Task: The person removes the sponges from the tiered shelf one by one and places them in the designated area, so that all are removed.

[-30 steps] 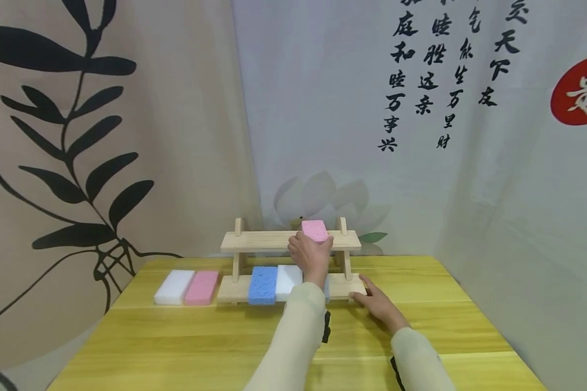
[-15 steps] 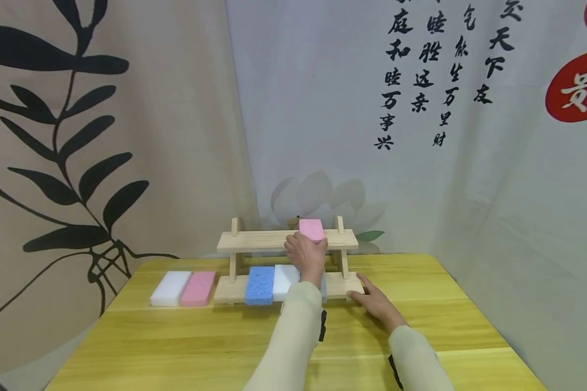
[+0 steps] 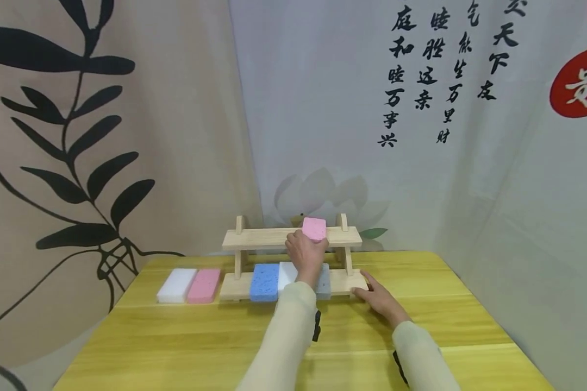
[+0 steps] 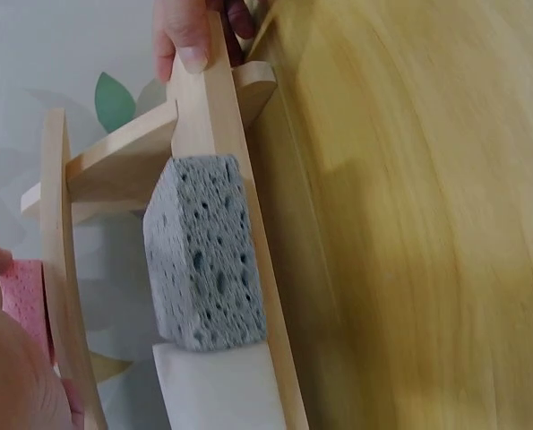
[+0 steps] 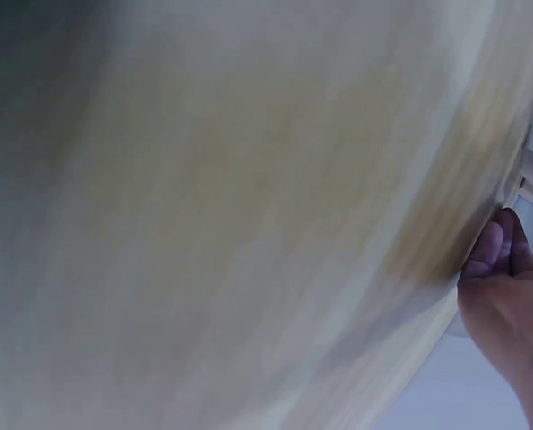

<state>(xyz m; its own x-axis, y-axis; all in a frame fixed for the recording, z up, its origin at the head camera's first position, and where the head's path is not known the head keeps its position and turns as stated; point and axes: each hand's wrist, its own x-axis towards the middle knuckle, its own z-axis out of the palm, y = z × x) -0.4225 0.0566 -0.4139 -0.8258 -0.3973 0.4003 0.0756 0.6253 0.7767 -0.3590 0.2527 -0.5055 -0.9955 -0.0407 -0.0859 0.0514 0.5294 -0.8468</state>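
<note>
A pink sponge (image 3: 314,229) stands on the upper board of a two-tier wooden rack (image 3: 264,238). My left hand (image 3: 306,253) holds it low down, fingers on its left side and thumb at its right. In the left wrist view, part of that pink sponge (image 4: 24,300) shows beyond the hand. My right hand (image 3: 379,298) grips the right end of the lower board, with the thumb on top in the left wrist view. A blue sponge (image 3: 264,282), a white sponge (image 3: 286,276) and a grey sponge (image 4: 217,255) lean side by side on the lower board, partly behind my left arm.
Left of the rack, a white sponge (image 3: 177,285) and another pink sponge (image 3: 204,286) lie flat on the yellow wooden table (image 3: 176,347). A printed cloth backdrop (image 3: 313,108) hangs close behind the rack.
My left hand has shifted slightly left while staying on the pink sponge, and more of the grey sponge shows beside the arm. The right hand stays at the rack's end.
</note>
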